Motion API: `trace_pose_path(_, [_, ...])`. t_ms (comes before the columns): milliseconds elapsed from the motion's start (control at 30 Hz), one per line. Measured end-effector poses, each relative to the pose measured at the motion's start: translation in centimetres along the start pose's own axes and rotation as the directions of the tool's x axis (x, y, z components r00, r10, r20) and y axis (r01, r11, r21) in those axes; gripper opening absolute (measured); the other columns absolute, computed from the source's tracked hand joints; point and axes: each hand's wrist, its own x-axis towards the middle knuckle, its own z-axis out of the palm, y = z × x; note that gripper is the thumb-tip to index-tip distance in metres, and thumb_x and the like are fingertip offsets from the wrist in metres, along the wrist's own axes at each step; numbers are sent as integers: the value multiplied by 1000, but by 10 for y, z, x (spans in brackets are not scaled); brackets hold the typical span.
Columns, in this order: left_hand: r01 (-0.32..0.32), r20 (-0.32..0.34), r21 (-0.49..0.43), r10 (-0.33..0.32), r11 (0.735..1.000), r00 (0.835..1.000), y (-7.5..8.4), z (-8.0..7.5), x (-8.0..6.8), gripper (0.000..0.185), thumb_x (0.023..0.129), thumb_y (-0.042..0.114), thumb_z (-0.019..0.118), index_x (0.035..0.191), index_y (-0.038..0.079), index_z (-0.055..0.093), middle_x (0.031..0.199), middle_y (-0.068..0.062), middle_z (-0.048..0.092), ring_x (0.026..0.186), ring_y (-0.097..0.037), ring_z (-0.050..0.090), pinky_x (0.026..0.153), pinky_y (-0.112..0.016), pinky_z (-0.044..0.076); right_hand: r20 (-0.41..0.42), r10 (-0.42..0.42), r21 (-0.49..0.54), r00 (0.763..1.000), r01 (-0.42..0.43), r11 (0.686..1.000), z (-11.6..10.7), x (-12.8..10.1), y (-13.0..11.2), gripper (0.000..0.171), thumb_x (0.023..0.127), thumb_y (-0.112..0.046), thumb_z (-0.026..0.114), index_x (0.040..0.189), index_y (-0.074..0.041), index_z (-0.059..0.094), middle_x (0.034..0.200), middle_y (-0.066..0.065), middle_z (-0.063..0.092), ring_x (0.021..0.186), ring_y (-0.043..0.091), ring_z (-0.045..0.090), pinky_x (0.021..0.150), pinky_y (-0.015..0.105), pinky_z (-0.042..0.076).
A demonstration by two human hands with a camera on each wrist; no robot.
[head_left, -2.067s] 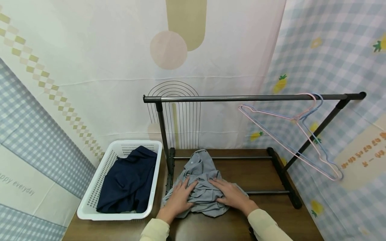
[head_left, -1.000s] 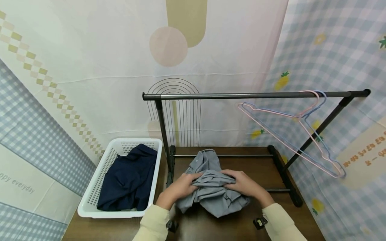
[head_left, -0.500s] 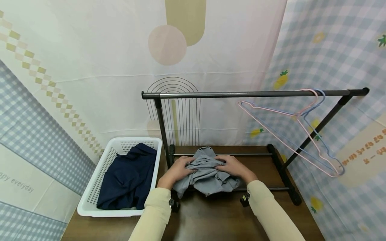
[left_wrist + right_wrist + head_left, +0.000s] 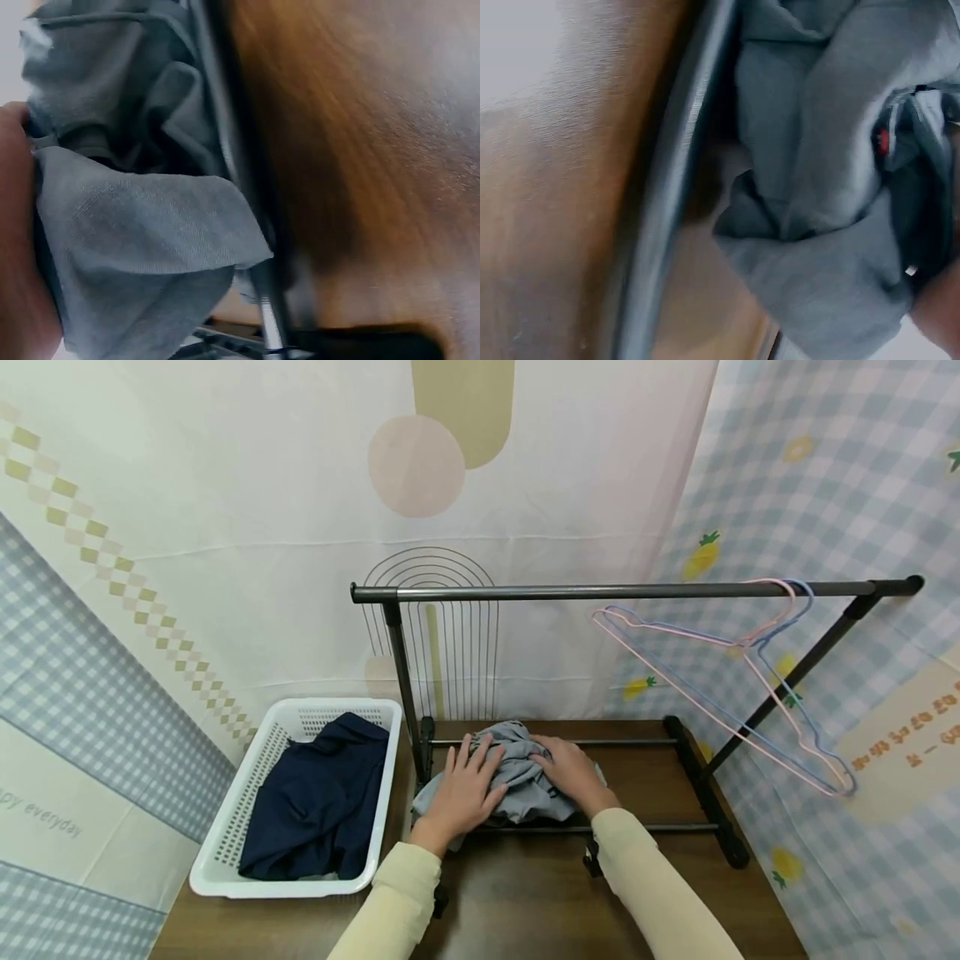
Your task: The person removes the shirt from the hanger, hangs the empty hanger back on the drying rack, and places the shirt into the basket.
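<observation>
A crumpled grey garment (image 4: 519,787) lies bunched over the base of a black clothes rack. My left hand (image 4: 459,793) rests on its left side with fingers straight and spread. On the right side my right hand (image 4: 572,770) lies over the cloth, fingers extended and thumb against the folds. The left wrist view has the grey garment (image 4: 150,217) draped beside a base bar, with the edge of my left hand (image 4: 22,277) at the border. In the right wrist view, a small red mark shows inside the folds of the garment (image 4: 810,150).
At the left stands a white perforated basket (image 4: 217,870) with a dark navy garment (image 4: 315,802) in it. The clothes rack's top rail (image 4: 555,593) runs across, bearing a pink hanger (image 4: 667,683) and a blue hanger (image 4: 808,718) at the right. Wooden tabletop (image 4: 525,902) lies below.
Both hands gathered up the grey garment, moved it away from me onto the rack's base, and loosened their grip. My left hand now lies flat on it. The garment is more bunched.
</observation>
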Motion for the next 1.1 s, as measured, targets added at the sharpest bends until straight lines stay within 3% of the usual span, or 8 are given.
trace_pose_path(100, [82,65,-61,-78,995,995,-5,6,1,63,110,50,39,166,24,24,174,-9,16,159,-45,9,121,-71,22,-61,-117,80,991,121,989,5,-8,3,56,108,-34,55,160,-20,41,164,12,40,148,40,40,114,67,36])
trace_pose_path(200, [137,109,-128,-123,982,986,-10,13,3,61,111,48,38,166,27,23,175,-8,13,159,-46,7,119,-74,21,-93,-247,105,965,256,961,11,-17,9,64,107,-35,56,164,-20,32,170,13,27,154,42,29,115,73,29])
trace_pose_path(367, [161,127,-216,-136,963,983,-16,20,5,59,111,47,38,166,28,26,175,-9,13,158,-49,9,115,-78,22,-36,-384,-27,923,383,923,19,-28,16,79,100,-48,64,165,-21,29,171,17,21,154,47,25,113,79,23])
trace_pose_path(533, [193,132,-333,-157,923,979,-21,34,1,58,110,47,40,164,27,31,173,-12,16,155,-54,13,112,-82,22,9,-350,-146,937,348,926,34,-30,21,81,97,-60,61,164,-29,30,172,13,22,154,48,25,110,83,23])
trace_pose_path(667, [235,133,-415,-197,879,971,-23,44,-4,61,108,51,42,164,28,32,173,-12,16,154,-56,12,111,-84,20,-15,-295,-154,955,290,945,47,-27,24,76,98,-58,61,163,-33,33,172,10,22,155,48,24,109,84,23])
trace_pose_path(867, [217,96,-513,-196,831,976,-23,53,-6,63,108,51,43,163,20,35,172,-19,18,152,-60,13,108,-87,18,-16,-157,4,988,157,988,64,-24,29,70,102,-53,58,164,-32,32,173,9,18,155,51,19,108,85,21])
trace_pose_path(1100, [197,48,-592,-210,782,977,-25,57,-6,60,108,42,49,161,17,39,170,-22,20,152,-58,17,114,-79,22,-80,-65,215,995,81,973,71,-21,28,71,102,-47,60,164,-25,32,172,11,23,154,47,26,115,76,26])
